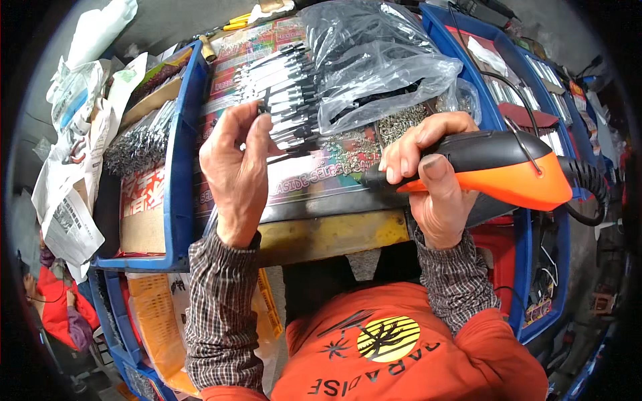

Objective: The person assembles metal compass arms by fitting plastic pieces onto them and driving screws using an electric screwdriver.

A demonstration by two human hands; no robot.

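My right hand [438, 177] is wrapped round an orange and black electric screwdriver [528, 177] with a coiled black cord. Its dark nose points left, over the table's near edge. My left hand [237, 160] pinches a thin black part [264, 105] between thumb and fingers; most of it is hidden. Beside that hand lies a row of silver metal strips with black ends [291, 93], packed side by side. Many small screws [351, 150] are scattered on the printed table sheet [297, 180], between the strips and my right hand.
A clear plastic bag [381, 67] with dark contents lies behind the screws. To the left, a blue bin [179, 200] holds bundled metal parts [144, 137]. More blue bins [481, 100] with metal strips stand at the right. Another person in red [60, 307] is at the far left.
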